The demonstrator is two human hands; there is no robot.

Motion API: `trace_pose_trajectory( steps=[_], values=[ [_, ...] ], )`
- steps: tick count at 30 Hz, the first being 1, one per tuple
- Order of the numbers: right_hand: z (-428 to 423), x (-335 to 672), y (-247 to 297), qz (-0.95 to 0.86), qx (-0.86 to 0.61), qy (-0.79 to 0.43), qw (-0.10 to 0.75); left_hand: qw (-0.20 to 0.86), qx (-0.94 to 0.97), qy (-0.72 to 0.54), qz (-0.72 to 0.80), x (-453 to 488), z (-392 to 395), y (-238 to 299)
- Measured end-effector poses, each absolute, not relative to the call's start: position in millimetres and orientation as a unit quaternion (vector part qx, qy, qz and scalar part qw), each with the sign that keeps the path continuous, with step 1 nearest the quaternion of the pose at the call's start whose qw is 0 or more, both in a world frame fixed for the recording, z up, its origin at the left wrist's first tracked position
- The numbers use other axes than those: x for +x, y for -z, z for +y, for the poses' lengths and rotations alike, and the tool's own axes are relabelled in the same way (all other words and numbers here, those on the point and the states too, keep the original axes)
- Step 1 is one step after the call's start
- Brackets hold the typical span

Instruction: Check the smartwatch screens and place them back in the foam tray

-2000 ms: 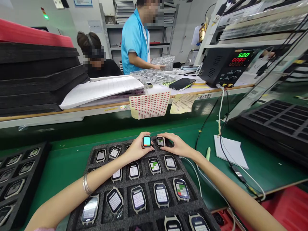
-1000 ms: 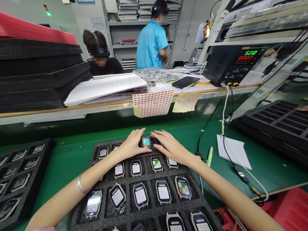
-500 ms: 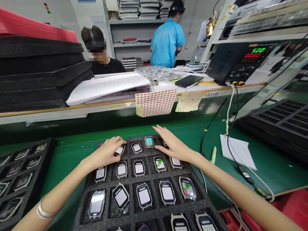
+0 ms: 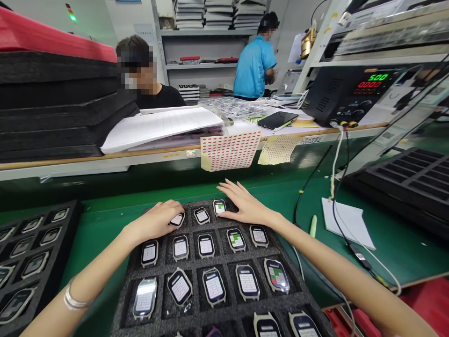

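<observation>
A black foam tray lies in front of me with several lit smartwatch bodies in its pockets. My left hand rests curled over the tray's far left corner, its fingertips on a watch in the back row. My right hand lies flat with fingers stretched out over the far right corner, its thumb beside another back-row watch. Neither hand lifts a watch off the tray.
A second tray of watches sits at the left, an empty black tray at the right. A white pad, cables and a green pen lie on the green mat. Two other people work beyond the far bench.
The watch held up in my left hand went back into the tray's back row. My left hand slid left to the corner watch; my right hand opened flat over the far right corner.
</observation>
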State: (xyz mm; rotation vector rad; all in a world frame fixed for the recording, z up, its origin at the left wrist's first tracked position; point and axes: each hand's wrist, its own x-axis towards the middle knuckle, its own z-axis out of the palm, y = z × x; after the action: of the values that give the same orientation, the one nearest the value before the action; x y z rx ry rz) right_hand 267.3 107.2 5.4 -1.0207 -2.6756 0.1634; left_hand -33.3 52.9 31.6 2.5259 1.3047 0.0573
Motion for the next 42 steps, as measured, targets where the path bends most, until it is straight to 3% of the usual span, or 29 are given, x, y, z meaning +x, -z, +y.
trace_pose_trajectory(
  steps=[8,15,22,27,33,37,39,42],
  values=[
    [91,261,-15,-0.943,-0.317,-0.004,0.097,0.136,0.879,-0.044,0.455,-30,56,-31],
    [94,220,-30,-0.958,-0.268,-0.042,0.092,0.188,0.854,-0.166,0.456,-43,53,-24],
    [117,188,-30,-0.966,-0.228,-0.1,0.066,0.322,0.729,-0.431,0.424,-21,27,-31],
    [110,193,-31,-0.95,-0.235,-0.159,0.129,0.468,0.6,-0.528,0.378,-9,13,-44],
    [94,197,-45,-0.867,-0.281,-0.292,0.288,0.563,0.494,-0.554,0.364,-3,5,-50],
    [80,195,-54,-0.636,-0.303,-0.582,0.406,0.58,0.481,-0.545,0.368,0,1,-48],
    [75,196,-55,-0.549,-0.293,-0.667,0.41,0.619,0.469,-0.53,0.34,1,-2,-49],
    [72,198,-54,-0.527,-0.279,-0.7,0.392,0.679,0.434,-0.517,0.288,3,-6,-53]
  ],
)
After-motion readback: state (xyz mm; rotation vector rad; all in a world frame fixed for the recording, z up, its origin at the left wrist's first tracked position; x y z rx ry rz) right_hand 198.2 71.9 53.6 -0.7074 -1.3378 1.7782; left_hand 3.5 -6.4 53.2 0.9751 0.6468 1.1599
